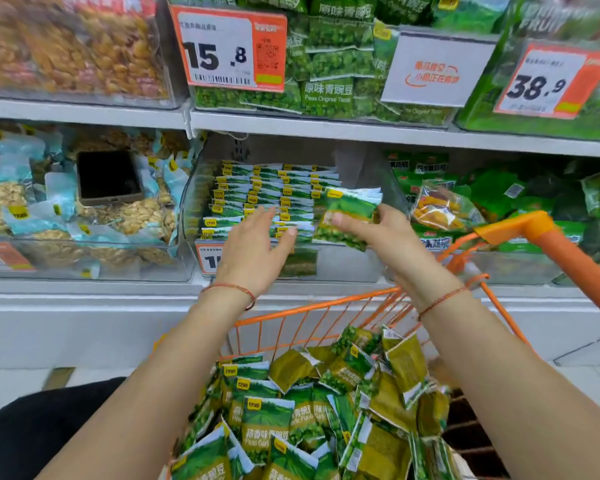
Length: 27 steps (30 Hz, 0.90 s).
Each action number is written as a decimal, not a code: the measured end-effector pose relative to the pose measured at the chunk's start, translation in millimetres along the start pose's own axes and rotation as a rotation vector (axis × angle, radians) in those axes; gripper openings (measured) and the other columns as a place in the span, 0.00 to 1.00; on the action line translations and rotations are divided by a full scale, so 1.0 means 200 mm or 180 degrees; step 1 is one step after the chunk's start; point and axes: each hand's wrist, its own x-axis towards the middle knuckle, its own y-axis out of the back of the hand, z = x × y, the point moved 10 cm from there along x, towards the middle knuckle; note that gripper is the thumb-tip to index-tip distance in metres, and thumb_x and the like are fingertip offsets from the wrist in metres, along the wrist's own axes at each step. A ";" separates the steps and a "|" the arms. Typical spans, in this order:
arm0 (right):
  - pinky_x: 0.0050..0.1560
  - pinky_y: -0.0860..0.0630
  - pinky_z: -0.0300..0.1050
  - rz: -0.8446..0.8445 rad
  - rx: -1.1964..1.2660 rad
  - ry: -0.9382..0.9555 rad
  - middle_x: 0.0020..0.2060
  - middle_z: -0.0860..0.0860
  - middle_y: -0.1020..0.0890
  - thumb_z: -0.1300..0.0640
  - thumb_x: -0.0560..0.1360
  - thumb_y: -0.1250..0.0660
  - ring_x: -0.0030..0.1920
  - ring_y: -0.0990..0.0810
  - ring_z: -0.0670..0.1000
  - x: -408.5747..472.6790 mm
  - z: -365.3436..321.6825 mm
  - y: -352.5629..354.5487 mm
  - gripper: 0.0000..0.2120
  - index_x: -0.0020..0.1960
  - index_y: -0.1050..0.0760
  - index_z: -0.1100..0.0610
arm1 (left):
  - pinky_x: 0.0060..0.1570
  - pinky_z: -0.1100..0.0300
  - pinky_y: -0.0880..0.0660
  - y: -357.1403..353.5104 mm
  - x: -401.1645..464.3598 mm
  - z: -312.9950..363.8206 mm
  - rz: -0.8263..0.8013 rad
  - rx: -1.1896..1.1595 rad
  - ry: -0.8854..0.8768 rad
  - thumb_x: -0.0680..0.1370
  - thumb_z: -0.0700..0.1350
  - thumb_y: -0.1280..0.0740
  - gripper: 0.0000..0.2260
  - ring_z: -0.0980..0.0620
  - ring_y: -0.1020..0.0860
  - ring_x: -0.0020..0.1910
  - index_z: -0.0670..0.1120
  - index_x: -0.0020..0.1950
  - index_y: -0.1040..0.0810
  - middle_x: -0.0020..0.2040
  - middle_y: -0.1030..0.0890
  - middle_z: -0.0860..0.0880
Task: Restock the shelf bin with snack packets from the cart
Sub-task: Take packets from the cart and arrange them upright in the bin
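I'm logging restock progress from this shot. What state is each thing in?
shelf bin: partly filled, packets stacked in rows, space at right.
held packets: small bunch gripped over the bin's right side.
right hand: gripping those packets.
left hand: open, fingers on the stacked rows.
cart: holds a loose heap of packets.
phone: screen dark, lying on the neighbouring bin's packets.

white store shelves (326, 131); pale tiled floor (582, 379); bright light

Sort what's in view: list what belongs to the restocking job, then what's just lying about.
Job: small stack of green pea packets in right hand; left hand; clear plastic shelf bin; orange wire cart; loose green packets.
Lying about: black phone; orange-and-white price tag.
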 end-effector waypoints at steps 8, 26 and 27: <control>0.49 0.25 0.40 0.0009 -0.0605 -0.0265 0.46 0.48 0.18 0.54 0.70 0.24 0.46 0.20 0.47 0.37 0.15 0.04 0.12 0.49 0.23 0.54 | 0.75 0.46 0.56 -0.18 0.28 -0.13 -0.0455 0.1848 -0.0181 0.79 0.65 0.58 0.32 0.46 0.48 0.77 0.49 0.78 0.48 0.78 0.45 0.45; 0.69 0.33 0.52 -0.0443 -0.1023 -0.1179 0.67 0.54 0.28 0.62 0.64 0.21 0.68 0.31 0.56 0.68 0.56 -0.15 0.41 0.72 0.37 0.61 | 0.66 0.50 0.36 -0.18 0.31 -0.13 -0.0264 0.1555 -0.0194 0.80 0.62 0.51 0.27 0.48 0.44 0.75 0.49 0.73 0.34 0.75 0.37 0.48; 0.69 0.32 0.52 -0.0408 -0.1204 -0.1130 0.67 0.54 0.28 0.60 0.66 0.21 0.67 0.30 0.56 0.70 0.56 -0.14 0.39 0.71 0.36 0.61 | 0.65 0.50 0.35 -0.18 0.31 -0.13 -0.0242 0.1547 -0.0205 0.80 0.61 0.50 0.27 0.48 0.43 0.75 0.49 0.73 0.34 0.74 0.36 0.49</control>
